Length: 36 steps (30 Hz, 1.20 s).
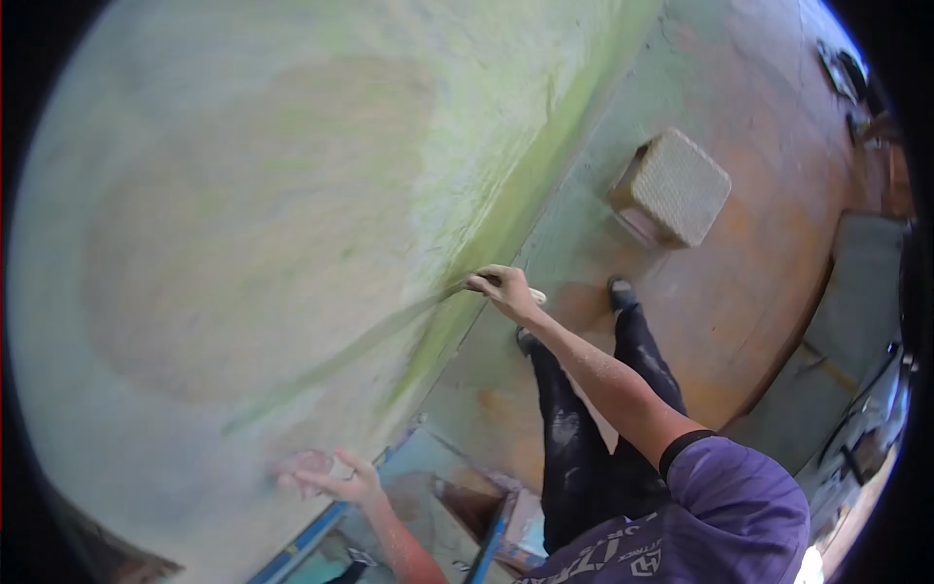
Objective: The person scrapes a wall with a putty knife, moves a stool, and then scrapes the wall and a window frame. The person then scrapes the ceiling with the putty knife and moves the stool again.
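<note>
A broad pale-green surface (506, 58) with a large beige patch (272, 224) fills the left half of the head view. My right hand (501, 290) is at its darker green lower edge, fingers curled into a pinch; what they grip is hidden. A small white rounded piece (537, 296) shows beside that wrist. From the fingertips a dark streak, like a shadow, slants down-left across the surface. Lower left, my left hand (345, 482) reaches to the surface with thumb and fingers around a blurred pinkish lump (313, 461).
A beige textured step stool (681, 185) stands on the stained floor (759, 263), beyond my feet. Blue-edged boards (316, 540) and clutter lie below my left arm. Grey panels (856, 292) line the right side, and dark items (844, 73) sit at upper right.
</note>
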Motion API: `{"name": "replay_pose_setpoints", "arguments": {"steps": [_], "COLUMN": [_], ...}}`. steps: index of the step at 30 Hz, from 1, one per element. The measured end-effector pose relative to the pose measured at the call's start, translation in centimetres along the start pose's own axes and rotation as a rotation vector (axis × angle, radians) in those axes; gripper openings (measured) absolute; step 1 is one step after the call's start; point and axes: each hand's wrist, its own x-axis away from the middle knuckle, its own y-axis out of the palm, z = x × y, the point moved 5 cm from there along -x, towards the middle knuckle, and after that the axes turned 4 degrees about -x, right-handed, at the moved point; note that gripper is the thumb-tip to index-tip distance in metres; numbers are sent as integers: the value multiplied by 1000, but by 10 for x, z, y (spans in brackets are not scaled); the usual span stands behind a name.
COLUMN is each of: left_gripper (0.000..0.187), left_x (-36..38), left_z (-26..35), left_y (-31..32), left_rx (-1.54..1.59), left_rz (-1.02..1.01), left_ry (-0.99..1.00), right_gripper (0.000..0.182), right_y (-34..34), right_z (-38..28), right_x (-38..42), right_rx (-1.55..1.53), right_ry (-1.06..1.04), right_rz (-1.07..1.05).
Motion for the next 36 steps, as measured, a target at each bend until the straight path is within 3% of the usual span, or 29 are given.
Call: {"name": "replay_pose_setpoints", "arguments": {"steps": [4, 7, 11, 13, 15, 17, 21, 23, 25, 26, 29, 33, 35, 36], "left_gripper": [83, 84, 80, 74, 70, 68, 69, 71, 69, 69, 68, 66, 64, 64], "left_x": [-35, -48, -41, -43, -46, -43, -45, -41, -43, -43, -45, -53, -52, -52], "left_z": [-19, -21, -24, -14, -13, -22, -17, -23, -22, -20, -3, 13, 17, 15], "left_y": [17, 32, 50, 50, 49, 48, 50, 47, 48, 47, 47, 45, 46, 50], "left_rx": [-191, -296, -476, -471, -469, -461, -451, -469, -428, -409, -429, -449, -441, -395], "left_rz": [109, 209, 281, 303, 330, 346, 347, 299, 349, 371, 364, 381, 361, 370], "left_ry": [238, 462, 693, 687, 682, 691, 666, 684, 675, 668, 681, 675, 651, 654], "right_gripper": [22, 21, 21, 20, 18, 17, 18, 18, 17, 16, 18, 21, 21, 21], "right_y": [32, 39, 31, 37, 37, 34, 19, 20, 35, 39, 35, 10, 11, 15], "right_z": [0, 4, 23, 31, -12, -19, 51, 57, 20, -8, -2, 54, 57, 38], "right_x": [-8, -9, -20, -19, -11, -5, -21, -20, -7, 3, -3, -21, -25, -22], "right_rx": [-73, 31, -208, -263, -66, -27, -262, -181, -141, -9, -183, -164, -18, -91], "right_ry": [-35, -164, -67, -7, -155, -167, 28, 12, -88, -264, -114, 8, -23, -51], "right_rz": [188, 195, 119, 181, 219, 263, 320, 331, 331, 367, 268, 348, 390, 382]}}
